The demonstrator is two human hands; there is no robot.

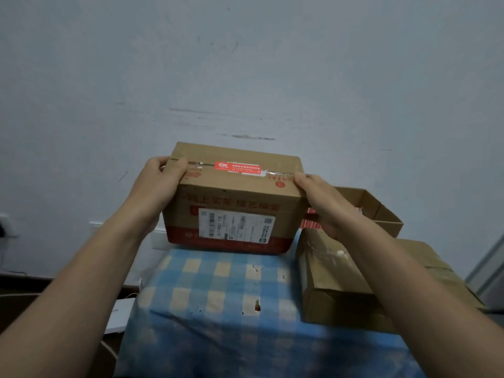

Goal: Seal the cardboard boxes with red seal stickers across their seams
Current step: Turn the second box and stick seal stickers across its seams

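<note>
The cardboard box (234,197) sits at the far edge of the checkered tablecloth (218,309), right up by the wall (245,64). Both arms reach straight out: the left hand (161,181) grips its left end, thumb over the top edge, and the right hand (319,197) clamps the right end the same way. A red seal sticker (237,167) already lies across the top seam, over shiny clear tape. The front has red print and a white shipping label (236,227). To the right, a closed flat box (354,282) lies nearby, and behind it an open box (379,211).
</note>
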